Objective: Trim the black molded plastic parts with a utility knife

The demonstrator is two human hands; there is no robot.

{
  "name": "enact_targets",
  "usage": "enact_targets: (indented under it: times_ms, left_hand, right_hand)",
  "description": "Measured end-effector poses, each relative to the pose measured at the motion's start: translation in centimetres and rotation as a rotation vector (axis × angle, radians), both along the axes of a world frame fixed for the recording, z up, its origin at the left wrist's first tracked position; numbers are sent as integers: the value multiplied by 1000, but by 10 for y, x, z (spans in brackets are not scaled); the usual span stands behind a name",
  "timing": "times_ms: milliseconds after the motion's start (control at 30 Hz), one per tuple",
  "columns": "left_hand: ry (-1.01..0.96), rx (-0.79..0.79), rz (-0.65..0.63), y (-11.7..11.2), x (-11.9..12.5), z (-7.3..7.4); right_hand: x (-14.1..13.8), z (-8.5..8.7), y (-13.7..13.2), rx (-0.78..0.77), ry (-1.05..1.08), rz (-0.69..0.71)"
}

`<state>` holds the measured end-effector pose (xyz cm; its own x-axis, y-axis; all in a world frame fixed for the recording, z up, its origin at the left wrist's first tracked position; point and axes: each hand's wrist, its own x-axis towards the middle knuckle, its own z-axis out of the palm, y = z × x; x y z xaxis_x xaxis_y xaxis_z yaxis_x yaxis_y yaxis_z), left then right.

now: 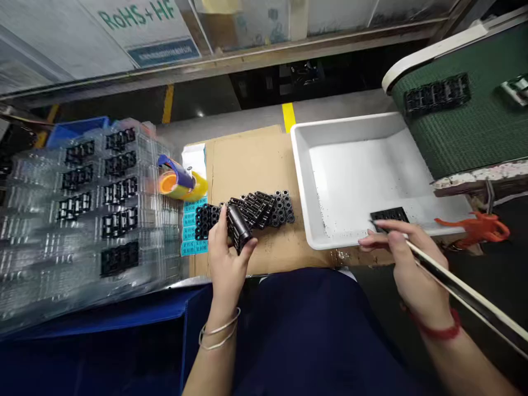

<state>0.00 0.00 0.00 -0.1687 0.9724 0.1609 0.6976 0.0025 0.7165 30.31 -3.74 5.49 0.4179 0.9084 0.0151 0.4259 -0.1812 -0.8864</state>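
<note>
Over cardboard (251, 159), part (238, 224) in left hand (228, 256)

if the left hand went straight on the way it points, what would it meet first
Probably the black parts lying on the cardboard, just ahead of the left hand. Its height above them is unclear, so it might pass over.

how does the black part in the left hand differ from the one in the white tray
The held part is gripped by the left hand, while the tray part lies in the white tray. The held part is tilted; the tray part looks flat. Both are black.
</note>
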Motion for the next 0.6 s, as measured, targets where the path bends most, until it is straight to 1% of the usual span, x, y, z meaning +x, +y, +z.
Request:
enact_targets:
  times_ms: [67, 133, 233, 300, 400, 500, 600]
  left_hand:
    - [166, 16, 30, 20, 1, -10]
    - [301, -3, 50, 39, 4, -19]
    - [453, -111, 42, 58, 11, -28]
    - [483, -137, 18, 64, 15, -31]
    - [455, -39, 18, 64, 16, -33]
    - [373, 54, 32, 57, 16, -31]
    - [282, 53, 14, 47, 20, -26]
  right_hand:
    - [30, -27, 16, -86, -43, -14]
    - [60, -51, 31, -165, -100, -12]
    - [105, -75, 51, -264, -214, 9]
    - [131, -84, 61, -387, -305, 36]
    - [157, -94, 74, -590, -395, 60]
    - [167, -102, 87, -750, -422, 70]
    - [165, -106, 96, -841, -407, 78]
